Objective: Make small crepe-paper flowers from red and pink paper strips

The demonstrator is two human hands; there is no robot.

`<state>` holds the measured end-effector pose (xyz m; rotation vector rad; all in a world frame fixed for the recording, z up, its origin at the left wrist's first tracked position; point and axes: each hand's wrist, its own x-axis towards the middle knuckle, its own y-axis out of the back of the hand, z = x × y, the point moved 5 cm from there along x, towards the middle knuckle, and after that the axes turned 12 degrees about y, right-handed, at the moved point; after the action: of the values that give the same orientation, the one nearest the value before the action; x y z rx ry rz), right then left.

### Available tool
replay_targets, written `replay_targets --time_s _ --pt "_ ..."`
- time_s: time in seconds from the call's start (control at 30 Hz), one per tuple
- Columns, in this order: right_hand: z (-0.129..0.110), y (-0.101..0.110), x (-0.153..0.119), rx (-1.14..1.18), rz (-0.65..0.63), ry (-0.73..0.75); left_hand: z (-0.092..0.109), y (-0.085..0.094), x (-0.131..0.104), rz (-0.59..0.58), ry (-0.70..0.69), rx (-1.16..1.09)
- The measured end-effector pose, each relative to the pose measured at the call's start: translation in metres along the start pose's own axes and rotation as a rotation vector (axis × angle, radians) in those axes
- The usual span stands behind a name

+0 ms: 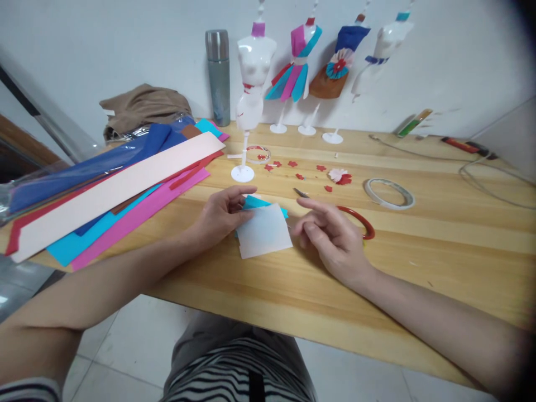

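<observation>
Head view, left hand (220, 215): thumb and fingers grip the upper left corner of a pale sheet (266, 237) over the wooden table (439, 257).
Right hand (335, 240): fingers half curled, forefinger extended, just beside the sheet; whether they pinch anything cannot be told.
Sheet handling: a light corner pinch, opposite edge steadied, should keep thin material uncreased.
Blue piece (255, 201): matte, partly hidden behind the sheet.
Nearby: red-handled scissors (364, 218), ring-shaped tape roll (408, 194), red flower cutouts (292, 163).
Beyond: glossy white dress form (256, 58); flat coloured strips (121, 192), layered leftward.
</observation>
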<state>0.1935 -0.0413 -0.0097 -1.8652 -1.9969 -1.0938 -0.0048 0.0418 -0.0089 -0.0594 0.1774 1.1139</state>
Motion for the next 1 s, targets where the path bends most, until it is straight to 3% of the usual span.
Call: replay_targets --time_s 0.07,0.17,0.47,0.6,0.83,1.0 --pt "-0.001 0.001 0.002 -0.048 0.046 0.028 0.003 0.000 -0.002 0.006 -0.059 0.029" --pt "0.001 -0.002 0.005 -0.003 0.006 0.025 0.008 -0.003 -0.008 -0.001 -0.120 0.083" --pt "0.025 -0.009 0.007 0.359 -0.073 -0.301 0.012 -0.018 -0.011 -0.142 -0.170 0.108" --pt "0.027 -0.010 0.010 0.435 0.023 -0.376 0.006 -0.016 -0.007 -0.136 -0.172 0.172" --pt "0.015 -0.002 0.025 0.388 0.150 -0.344 -0.003 -0.012 0.001 -0.145 -0.121 0.177" --pt "0.004 0.001 0.051 0.345 0.161 -0.338 0.006 -0.013 0.003 -0.196 -0.102 0.083"
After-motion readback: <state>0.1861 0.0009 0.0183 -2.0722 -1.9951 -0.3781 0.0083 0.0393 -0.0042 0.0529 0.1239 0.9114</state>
